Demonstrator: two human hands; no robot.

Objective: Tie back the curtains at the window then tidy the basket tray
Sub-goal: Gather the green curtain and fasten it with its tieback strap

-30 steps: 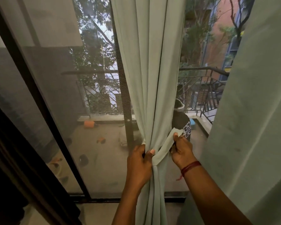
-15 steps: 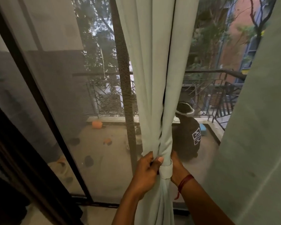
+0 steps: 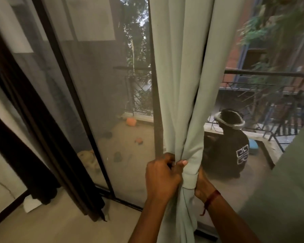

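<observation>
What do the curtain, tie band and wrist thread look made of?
Curtain: pale green matte cloth, hanging in soft folds. Tie band: seemingly the same cloth, same colour, wrapped round the gathered folds. Wrist thread: red cord, probably cotton, loose end dangling.

A home, in a living room that opens onto a balcony. A dark-framed sliding door (image 3: 72, 109) with a mesh screen (image 3: 98, 88) fills nine to twelve o'clock, hung with a pale green curtain (image 3: 179, 67) at the centre and a dark drape (image 3: 25, 137) at eight. At two o'clock a metal railing (image 3: 261, 74) edges the balcony floor (image 3: 130, 151), with trees (image 3: 135, 41) and a brick building (image 3: 235, 55) beyond.
</observation>
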